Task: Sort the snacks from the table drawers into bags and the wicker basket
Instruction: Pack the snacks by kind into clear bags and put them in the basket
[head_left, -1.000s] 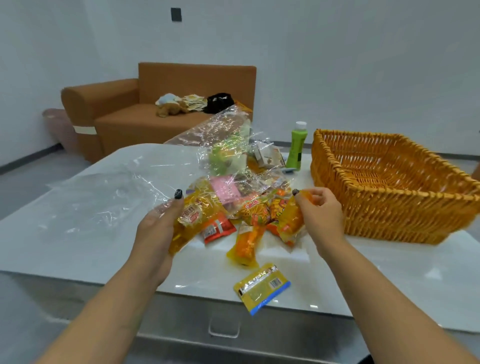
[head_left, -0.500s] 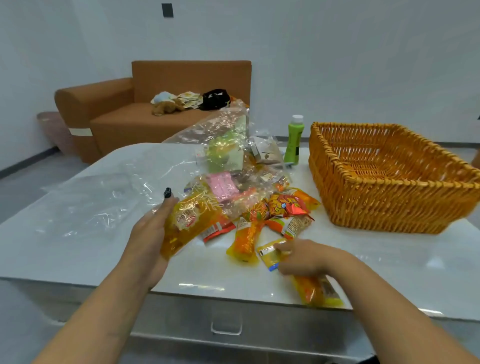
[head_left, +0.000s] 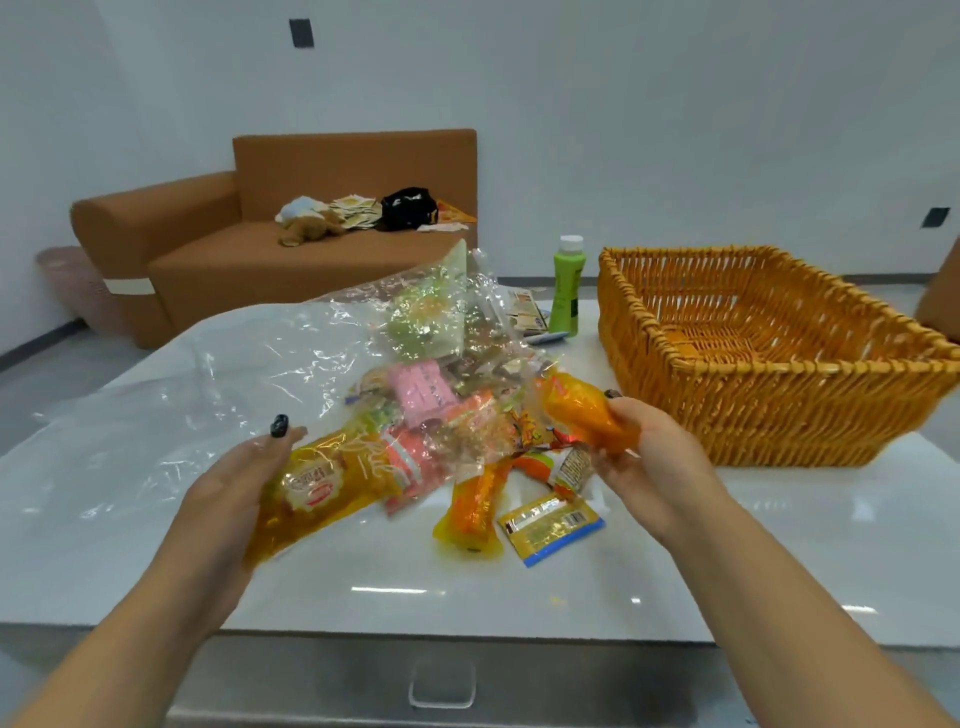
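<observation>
We judge the orange packet, pinched mid-body by right-hand fingers at 2 o'clock, light, soft, slippery.

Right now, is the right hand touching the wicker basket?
Apart. The head view shows bare white table between the right hand, which grips an orange snack packet, and the wicker basket.

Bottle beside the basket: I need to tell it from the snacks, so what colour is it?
The bottle is green with a white cap, seen in the head view.
</observation>
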